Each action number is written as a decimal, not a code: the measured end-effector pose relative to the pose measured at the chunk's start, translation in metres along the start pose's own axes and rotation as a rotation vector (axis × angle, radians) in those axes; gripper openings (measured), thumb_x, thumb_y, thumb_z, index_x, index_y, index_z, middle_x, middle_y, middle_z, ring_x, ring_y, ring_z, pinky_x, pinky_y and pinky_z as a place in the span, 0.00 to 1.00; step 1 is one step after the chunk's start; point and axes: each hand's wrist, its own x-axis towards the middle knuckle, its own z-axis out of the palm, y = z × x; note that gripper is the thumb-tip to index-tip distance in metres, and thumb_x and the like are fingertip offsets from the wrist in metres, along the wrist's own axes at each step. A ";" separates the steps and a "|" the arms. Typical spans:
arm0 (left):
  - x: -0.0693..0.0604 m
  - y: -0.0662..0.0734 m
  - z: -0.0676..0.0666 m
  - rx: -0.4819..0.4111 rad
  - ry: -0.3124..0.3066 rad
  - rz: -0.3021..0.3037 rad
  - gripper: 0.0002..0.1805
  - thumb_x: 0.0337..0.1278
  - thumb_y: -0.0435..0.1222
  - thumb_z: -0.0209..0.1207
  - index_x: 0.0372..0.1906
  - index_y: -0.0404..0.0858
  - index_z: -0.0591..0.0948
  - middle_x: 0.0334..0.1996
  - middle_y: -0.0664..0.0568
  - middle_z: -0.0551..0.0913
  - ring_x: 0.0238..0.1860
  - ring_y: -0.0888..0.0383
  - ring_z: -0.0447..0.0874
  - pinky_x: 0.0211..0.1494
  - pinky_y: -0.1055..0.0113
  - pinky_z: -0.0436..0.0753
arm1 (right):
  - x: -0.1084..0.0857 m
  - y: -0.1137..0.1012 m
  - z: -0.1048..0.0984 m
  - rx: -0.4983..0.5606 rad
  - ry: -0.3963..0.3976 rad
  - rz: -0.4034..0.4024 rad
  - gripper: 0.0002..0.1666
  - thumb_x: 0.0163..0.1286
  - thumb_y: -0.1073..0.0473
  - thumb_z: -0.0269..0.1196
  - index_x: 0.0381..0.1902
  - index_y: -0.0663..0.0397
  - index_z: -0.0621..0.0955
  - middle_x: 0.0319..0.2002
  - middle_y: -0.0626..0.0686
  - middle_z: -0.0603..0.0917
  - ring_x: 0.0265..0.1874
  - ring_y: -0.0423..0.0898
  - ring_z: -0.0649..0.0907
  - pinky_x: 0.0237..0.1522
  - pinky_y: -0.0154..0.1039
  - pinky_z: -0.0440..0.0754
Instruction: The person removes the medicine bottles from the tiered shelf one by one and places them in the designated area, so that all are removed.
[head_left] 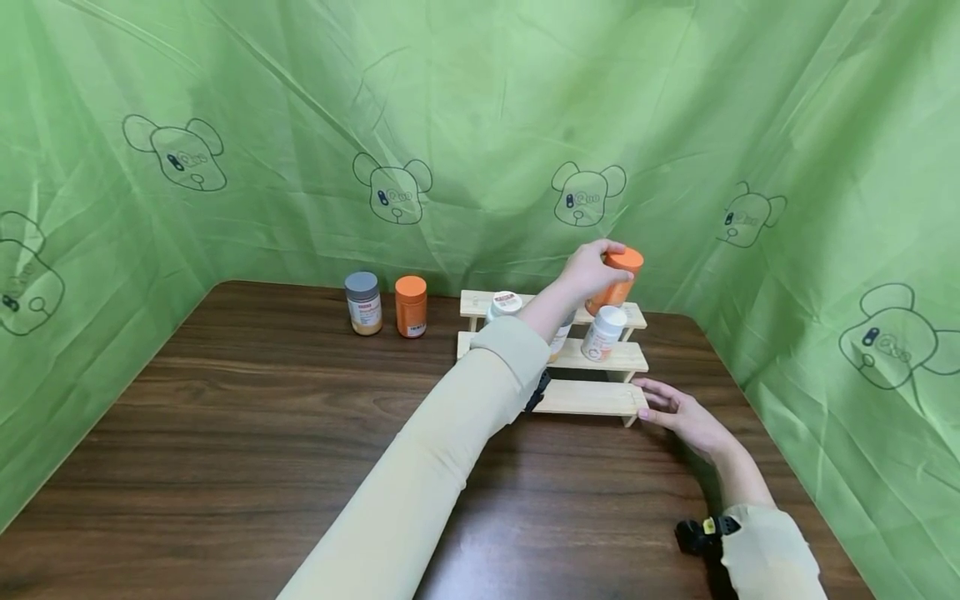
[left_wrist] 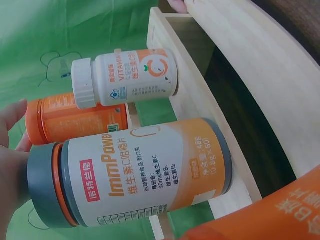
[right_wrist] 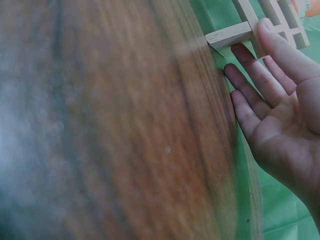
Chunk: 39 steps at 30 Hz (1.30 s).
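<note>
Currently, the left grip (head_left: 590,271) grasps an orange bottle (head_left: 615,283) with an orange lid, thumb and fingers set around its upper part. This bottle is at the right end of the top tier of a three-tier wooden stand (head_left: 588,398); whether its base touches the plank I cannot tell. The right grip (head_left: 686,423) pinches the right end of the lowest tier, thumb on the near side and fingers behind.

Below the held bottle, a white vitamin C bottle (head_left: 602,335) stands upright near the right end of the middle tier. Just beside it, on the same tier, is the ImmPower bottle (left_wrist: 140,175), dark grey-lidded with a white and orange label, partly hidden by the forearm in the head view. Farther left, a white-lidded bottle (head_left: 506,306) shows above the sleeve (head_left: 427,450), its base hidden. An orange container (left_wrist: 280,212) cuts into the lower right corner of the left wrist view.

Left of the stand, a grey-lidded bottle (head_left: 364,305) and a second orange bottle (head_left: 411,308) stand upright near each other toward the back of the dark wood tabletop (head_left: 262,433). Green cloth (head_left: 480,83) printed with cartoon bear heads hangs behind and at both sides.
</note>
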 end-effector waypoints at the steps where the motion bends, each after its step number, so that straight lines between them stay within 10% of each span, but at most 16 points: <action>1: 0.000 -0.001 0.000 0.002 -0.004 0.003 0.24 0.52 0.35 0.66 0.57 0.45 0.77 0.55 0.53 0.78 0.52 0.58 0.78 0.51 0.71 0.76 | 0.000 0.000 0.000 -0.003 -0.002 0.003 0.36 0.66 0.59 0.62 0.68 0.59 0.63 0.61 0.61 0.74 0.51 0.30 0.78 0.49 0.25 0.74; 17: 0.004 -0.006 -0.006 0.122 0.109 0.089 0.18 0.45 0.36 0.71 0.46 0.48 0.83 0.44 0.59 0.83 0.42 0.65 0.78 0.39 0.78 0.75 | 0.000 -0.001 -0.002 0.033 -0.007 0.006 0.34 0.66 0.62 0.62 0.68 0.59 0.64 0.54 0.40 0.80 0.51 0.30 0.78 0.49 0.24 0.73; 39: -0.003 -0.011 -0.013 0.148 0.118 0.153 0.17 0.45 0.39 0.72 0.43 0.49 0.82 0.43 0.61 0.83 0.38 0.66 0.79 0.39 0.78 0.75 | -0.002 0.000 -0.001 0.031 -0.013 0.016 0.36 0.66 0.59 0.62 0.69 0.57 0.62 0.55 0.41 0.79 0.52 0.31 0.77 0.50 0.26 0.74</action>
